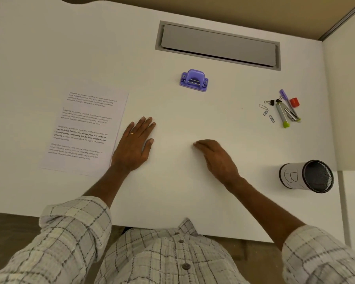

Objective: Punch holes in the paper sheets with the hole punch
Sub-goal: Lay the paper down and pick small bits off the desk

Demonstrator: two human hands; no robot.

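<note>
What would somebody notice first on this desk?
The purple hole punch stands out most, alone on the white desk beyond the hands. Both hands rest open on the desk, the left hand beside the printed paper sheets and the right hand nearer the middle, holding nothing. A black mesh cup marked B sits at the right.
</note>
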